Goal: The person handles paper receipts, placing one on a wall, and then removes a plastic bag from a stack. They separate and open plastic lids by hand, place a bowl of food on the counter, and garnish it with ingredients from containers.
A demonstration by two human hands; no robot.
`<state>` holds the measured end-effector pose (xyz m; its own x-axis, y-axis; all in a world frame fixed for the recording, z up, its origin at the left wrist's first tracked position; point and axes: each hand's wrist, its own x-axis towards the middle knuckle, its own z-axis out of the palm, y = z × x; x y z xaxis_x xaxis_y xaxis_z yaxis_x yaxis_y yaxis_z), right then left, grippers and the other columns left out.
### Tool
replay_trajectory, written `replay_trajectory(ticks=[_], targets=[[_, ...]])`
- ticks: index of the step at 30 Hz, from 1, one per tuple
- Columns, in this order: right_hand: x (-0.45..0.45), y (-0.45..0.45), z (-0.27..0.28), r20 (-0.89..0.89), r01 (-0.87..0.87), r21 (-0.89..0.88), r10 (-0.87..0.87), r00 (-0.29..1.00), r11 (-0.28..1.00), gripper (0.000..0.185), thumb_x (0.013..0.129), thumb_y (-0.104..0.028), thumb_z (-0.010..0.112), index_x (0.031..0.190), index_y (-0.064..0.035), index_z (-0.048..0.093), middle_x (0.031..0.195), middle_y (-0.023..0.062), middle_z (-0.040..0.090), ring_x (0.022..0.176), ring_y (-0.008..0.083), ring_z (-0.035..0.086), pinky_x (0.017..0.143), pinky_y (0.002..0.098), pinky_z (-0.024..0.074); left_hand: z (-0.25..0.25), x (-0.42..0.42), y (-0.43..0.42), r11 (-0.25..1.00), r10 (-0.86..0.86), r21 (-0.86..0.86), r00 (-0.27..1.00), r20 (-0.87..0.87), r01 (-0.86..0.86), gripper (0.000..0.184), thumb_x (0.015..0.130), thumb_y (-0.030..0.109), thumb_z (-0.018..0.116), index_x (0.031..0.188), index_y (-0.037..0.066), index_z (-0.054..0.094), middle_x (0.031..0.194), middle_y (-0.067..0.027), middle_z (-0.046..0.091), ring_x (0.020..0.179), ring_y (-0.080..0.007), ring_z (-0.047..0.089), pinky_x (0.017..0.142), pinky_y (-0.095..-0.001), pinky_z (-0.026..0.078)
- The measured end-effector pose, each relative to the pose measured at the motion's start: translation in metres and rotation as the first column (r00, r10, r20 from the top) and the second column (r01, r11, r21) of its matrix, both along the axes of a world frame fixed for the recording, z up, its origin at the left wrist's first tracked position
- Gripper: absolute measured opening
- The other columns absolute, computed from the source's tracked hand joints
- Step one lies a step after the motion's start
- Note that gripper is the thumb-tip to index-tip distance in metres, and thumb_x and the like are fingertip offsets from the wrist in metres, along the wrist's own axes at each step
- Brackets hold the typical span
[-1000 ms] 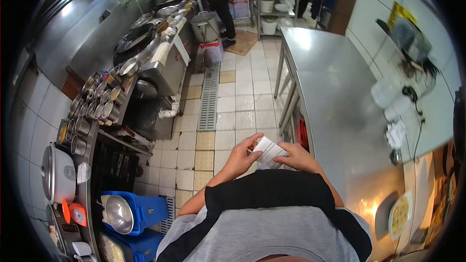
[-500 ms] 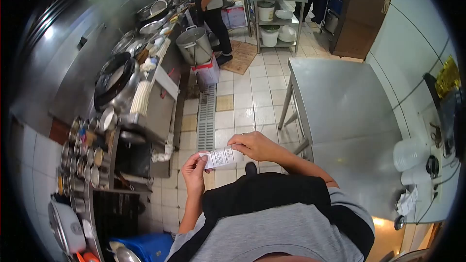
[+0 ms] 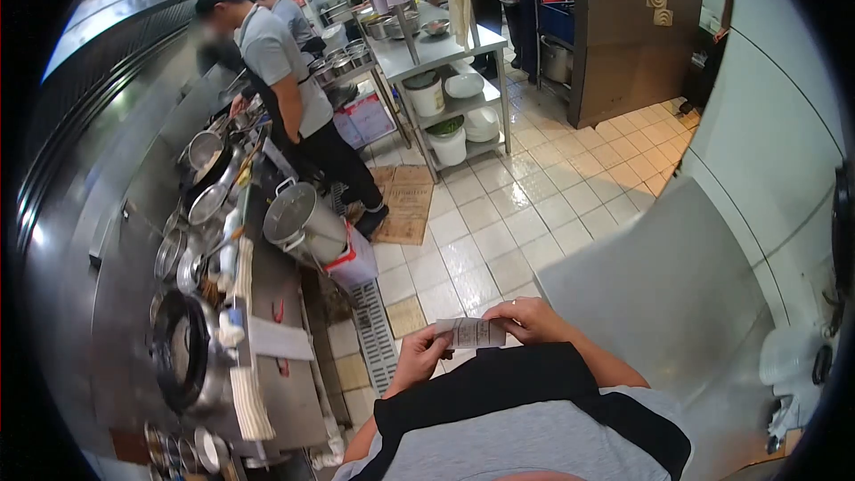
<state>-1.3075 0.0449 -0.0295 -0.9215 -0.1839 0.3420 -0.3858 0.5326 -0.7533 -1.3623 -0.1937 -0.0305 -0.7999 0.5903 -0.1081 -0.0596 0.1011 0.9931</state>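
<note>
Between my two hands, in front of my black apron, is a small white paper slip (image 3: 472,332) with dark printed lines, like an order ticket. My left hand (image 3: 420,358) pinches its left end, thumb on top. At the other end, my right hand (image 3: 530,321) grips the right edge with its fingers closed, and a ring shows on one finger. The slip is held roughly level above the floor, and the print is too small to read.
Along the left runs a cooking line with a wok (image 3: 183,352) and strainers. A large pot (image 3: 303,218) stands on a box beside a co-worker (image 3: 280,80) on cardboard (image 3: 405,205). A steel table (image 3: 659,276) lies to my right; a shelved table (image 3: 445,44) stands ahead.
The view has lifted and swung, so more of the far kitchen and the co-workers shows. Both hands still hold the slip, which now sits lower in view and closer to my apron.
</note>
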Motion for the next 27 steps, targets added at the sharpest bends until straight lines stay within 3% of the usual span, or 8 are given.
replay_trajectory(ticks=[3,6,9,12,16,21,24,27], targets=[[-0.087,0.044,-0.009,0.03,0.031,0.087,-0.033,0.999,0.996,0.017,0.077,-0.014,0.065,0.094,-0.0152,0.064,0.082,0.007,0.065,0.076,0.0277,0.062,0.065,0.0365,0.0478,0.018,-0.081,0.05,0.997,0.031,-0.063,0.992,-0.125,-0.039,0.021,0.09,0.01,0.054,0.107,0.001,0.063,0.07,-0.0007,0.059,0.062,-0.0057,0.051,0.056,-0.0205,0.043],[-0.174,0.078,0.007,-0.249,0.033,0.183,0.014,0.969,0.982,0.021,0.074,-0.013,0.066,0.096,-0.0142,0.063,0.087,0.0038,0.066,0.082,0.0231,0.062,0.073,0.0346,0.0456,0.034,-0.165,0.08,0.996,-0.053,-0.074,0.982,-0.179,0.041,0.024,0.089,0.005,0.05,0.109,0.003,0.064,0.067,-0.0001,0.057,0.06,-0.0049,0.049,0.054,-0.0195,0.04],[-0.253,0.098,0.025,-0.311,0.057,0.297,0.04,0.949,0.953,0.032,0.068,-0.005,0.066,0.099,-0.0114,0.061,0.09,0.0035,0.065,0.079,0.0208,0.06,0.078,0.0352,0.0439,0.049,-0.244,0.108,1.0,-0.014,-0.009,0.999,-0.047,0.014,0.026,0.088,0.0,0.046,0.106,0.001,0.065,0.065,-0.0003,0.055,0.057,-0.0055,0.047,0.052,-0.0199,0.039],[-0.326,0.107,0.035,-0.41,0.149,0.317,-0.007,0.912,0.937,0.033,0.067,-0.011,0.066,0.1,-0.0103,0.06,0.088,0.0034,0.065,0.08,0.02,0.061,0.076,0.0329,0.0434,0.034,-0.326,0.133,0.959,0.07,0.259,0.979,0.19,-0.119,0.027,0.084,-0.003,0.042,0.096,0.0,0.066,0.067,-0.0026,0.056,0.053,-0.0081,0.047,0.049,-0.0211,0.038],[-0.426,0.142,0.018,-0.412,0.225,0.379,-0.054,0.91,0.897,0.03,0.069,-0.011,0.063,0.099,-0.011,0.061,0.076,0.0028,0.06,0.074,0.0194,0.06,0.072,0.0321,0.0435,0.014,-0.437,0.166,0.962,-0.037,0.273,0.972,0.231,-0.029,0.025,0.083,-0.004,0.041,0.084,0.001,0.065,0.068,-0.004,0.057,0.051,-0.0087,0.047,0.047,-0.0209,0.037],[-0.554,0.207,0.023,-0.357,0.337,0.284,-0.227,0.906,0.898,0.023,0.074,-0.006,0.057,0.095,-0.011,0.063,0.075,0.0053,0.06,0.07,0.0233,0.06,0.062,0.0342,0.0443,0.037,-0.585,0.225,0.951,-0.174,0.284,0.97,0.169,0.122,0.034,0.09,0.009,0.053,0.123,0.002,0.05,0.071,-0.0038,0.058,0.06,-0.008,0.052,0.054,-0.0225,0.042],[-0.613,0.259,0.059,-0.319,0.456,0.118,-0.402,0.859,0.882,0.028,0.072,0.004,0.05,0.094,-0.0071,0.063,0.079,0.0097,0.061,0.072,0.0263,0.059,0.065,0.0339,0.0462,0.05,-0.673,0.254,0.964,-0.128,0.245,0.988,0.081,0.105,0.031,0.089,0.007,0.052,0.12,0.001,0.051,0.072,-0.004,0.057,0.063,-0.0093,0.053,0.058,-0.0224,0.044],[-0.664,0.318,0.072,-0.206,0.466,-0.266,-0.522,0.828,0.844,0.026,0.076,0.004,0.045,0.095,-0.0019,0.062,0.081,0.0096,0.059,0.069,0.0205,0.057,0.06,0.0313,0.0467,0.057,-0.75,0.287,0.98,-0.079,0.184,0.996,0.039,0.071,0.031,0.089,0.008,0.054,0.12,0.002,0.052,0.074,-0.0033,0.057,0.064,-0.0094,0.053,0.059,-0.0222,0.044]])
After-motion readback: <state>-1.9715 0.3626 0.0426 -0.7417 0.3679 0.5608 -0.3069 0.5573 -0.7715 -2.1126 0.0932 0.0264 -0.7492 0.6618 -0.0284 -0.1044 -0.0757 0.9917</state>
